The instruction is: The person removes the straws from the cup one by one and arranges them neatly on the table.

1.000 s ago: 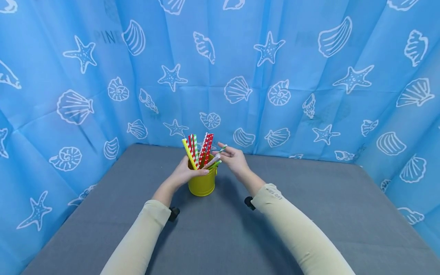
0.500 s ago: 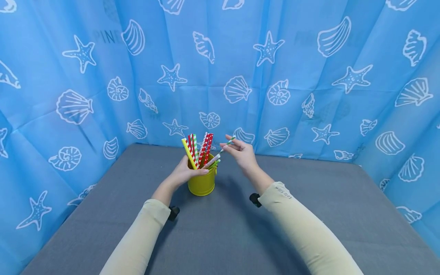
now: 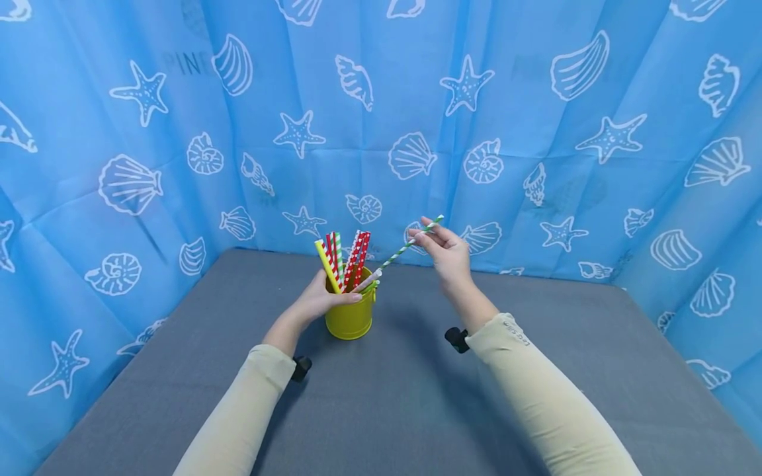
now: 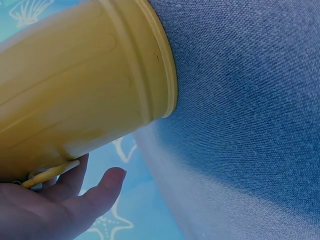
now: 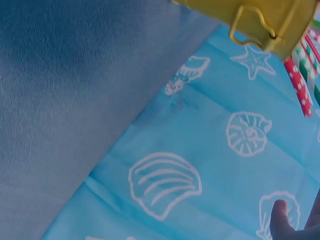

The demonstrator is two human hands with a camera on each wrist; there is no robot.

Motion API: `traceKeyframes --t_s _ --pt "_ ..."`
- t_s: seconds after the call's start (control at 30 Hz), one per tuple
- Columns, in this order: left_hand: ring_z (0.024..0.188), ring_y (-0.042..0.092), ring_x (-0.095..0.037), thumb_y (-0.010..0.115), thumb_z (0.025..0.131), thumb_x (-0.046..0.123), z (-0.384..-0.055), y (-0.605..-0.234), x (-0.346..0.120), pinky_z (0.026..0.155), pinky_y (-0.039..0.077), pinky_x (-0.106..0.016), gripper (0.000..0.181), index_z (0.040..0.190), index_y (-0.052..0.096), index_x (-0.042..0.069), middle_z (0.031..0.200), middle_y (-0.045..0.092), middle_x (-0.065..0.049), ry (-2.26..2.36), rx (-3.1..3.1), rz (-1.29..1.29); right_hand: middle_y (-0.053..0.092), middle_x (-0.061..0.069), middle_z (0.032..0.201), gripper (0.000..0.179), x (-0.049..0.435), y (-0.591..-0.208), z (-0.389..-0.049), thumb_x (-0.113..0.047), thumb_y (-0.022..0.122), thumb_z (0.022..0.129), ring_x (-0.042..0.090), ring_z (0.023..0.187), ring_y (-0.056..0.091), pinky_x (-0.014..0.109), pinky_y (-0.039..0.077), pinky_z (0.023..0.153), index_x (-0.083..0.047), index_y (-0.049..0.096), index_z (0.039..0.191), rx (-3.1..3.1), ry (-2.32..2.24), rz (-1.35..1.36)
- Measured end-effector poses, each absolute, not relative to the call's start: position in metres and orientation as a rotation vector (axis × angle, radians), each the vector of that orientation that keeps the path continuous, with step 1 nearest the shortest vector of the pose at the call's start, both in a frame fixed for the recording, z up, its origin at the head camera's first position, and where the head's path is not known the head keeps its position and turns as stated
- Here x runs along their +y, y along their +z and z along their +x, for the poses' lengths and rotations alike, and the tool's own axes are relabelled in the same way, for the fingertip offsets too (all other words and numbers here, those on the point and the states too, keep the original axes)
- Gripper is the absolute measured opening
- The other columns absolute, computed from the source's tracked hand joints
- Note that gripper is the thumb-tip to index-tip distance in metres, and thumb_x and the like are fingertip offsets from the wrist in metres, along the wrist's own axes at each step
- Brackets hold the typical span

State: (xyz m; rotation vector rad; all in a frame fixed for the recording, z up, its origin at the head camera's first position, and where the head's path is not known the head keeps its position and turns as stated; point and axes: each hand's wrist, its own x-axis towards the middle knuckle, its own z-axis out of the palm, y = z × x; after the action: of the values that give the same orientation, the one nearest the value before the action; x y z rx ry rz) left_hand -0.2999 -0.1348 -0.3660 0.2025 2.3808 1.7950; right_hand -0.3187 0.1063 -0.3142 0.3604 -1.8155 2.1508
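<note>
A small yellow bucket stands upright on the grey-covered table. My left hand grips its left side near the rim, thumb across the front; in the left wrist view fingers show beside the bucket's yellow handle. Inside lean a yellow straw, red dotted straws, a green-striped straw and a pale straw. Up and right of the bucket, my right hand pinches a green-and-white striped paper straw near its upper end. The straw slants, its lower end at the rim.
The grey cloth-covered table reaches back to a blue curtain printed with white shells and starfish, which also closes in both sides. Dark wrist cameras sit at both cuffs, the right camera hanging below its sleeve.
My right hand has moved up and to the right, drawing the green-and-white straw out so more of its length shows. My left hand and the bucket have stayed in place.
</note>
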Motion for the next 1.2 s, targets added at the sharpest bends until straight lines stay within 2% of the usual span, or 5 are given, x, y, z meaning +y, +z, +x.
traceKeyframes --t_s 0.47,0.7,0.83,1.0,1.2 --pt "0.132 0.037 -0.035 0.077 0.083 0.025 -0.302 -0.367 -0.137 0.111 0.027 -0.053 0.088 0.148 0.021 0.006 0.147 0.032 -0.018 1.771 2.392 0.196 0.072 -0.012 0.081 0.042 0.136 -0.303 -0.316 -0.007 0.062 0.095 0.008 0.077 0.069 0.025 0.056 0.076 0.003 0.053 0.134 -1.763 2.134 0.279" --pt "0.132 0.037 -0.035 0.077 0.083 0.025 -0.301 -0.368 -0.136 0.111 0.027 -0.053 0.086 0.147 0.022 0.007 0.147 0.034 -0.018 1.762 2.397 0.168 0.070 -0.005 0.076 0.012 0.145 -0.310 -0.316 0.000 0.060 0.095 0.012 0.065 0.068 0.025 0.057 0.065 -0.004 0.050 0.100 -1.798 2.126 0.299" --pt "0.133 0.037 -0.034 0.077 0.083 0.024 -0.301 -0.368 -0.137 0.111 0.027 -0.052 0.086 0.147 0.023 0.007 0.147 0.034 -0.017 1.792 2.373 0.193 0.069 -0.005 0.078 0.007 0.148 -0.319 -0.318 0.001 0.061 0.094 0.012 0.065 0.067 0.025 0.057 0.065 -0.005 0.057 0.093 -1.869 2.061 0.337" --pt "0.134 0.036 -0.033 0.077 0.084 0.024 -0.301 -0.369 -0.136 0.111 0.028 -0.051 0.086 0.148 0.022 0.007 0.147 0.033 -0.017 1.797 2.364 0.200 0.067 -0.004 0.092 0.022 0.153 -0.328 -0.319 0.001 0.063 0.092 0.007 0.076 0.067 0.025 0.056 0.071 0.000 0.062 0.115 -2.031 1.972 0.374" --pt "0.133 0.037 -0.034 0.079 0.082 0.025 -0.300 -0.369 -0.136 0.111 0.028 -0.052 0.089 0.148 0.022 0.006 0.147 0.033 -0.017 1.786 2.381 0.196 0.064 0.016 0.114 0.040 0.160 -0.339 -0.324 -0.001 0.066 0.091 0.013 0.101 0.059 0.024 0.052 0.084 0.005 0.055 0.129 -2.220 1.845 0.418"
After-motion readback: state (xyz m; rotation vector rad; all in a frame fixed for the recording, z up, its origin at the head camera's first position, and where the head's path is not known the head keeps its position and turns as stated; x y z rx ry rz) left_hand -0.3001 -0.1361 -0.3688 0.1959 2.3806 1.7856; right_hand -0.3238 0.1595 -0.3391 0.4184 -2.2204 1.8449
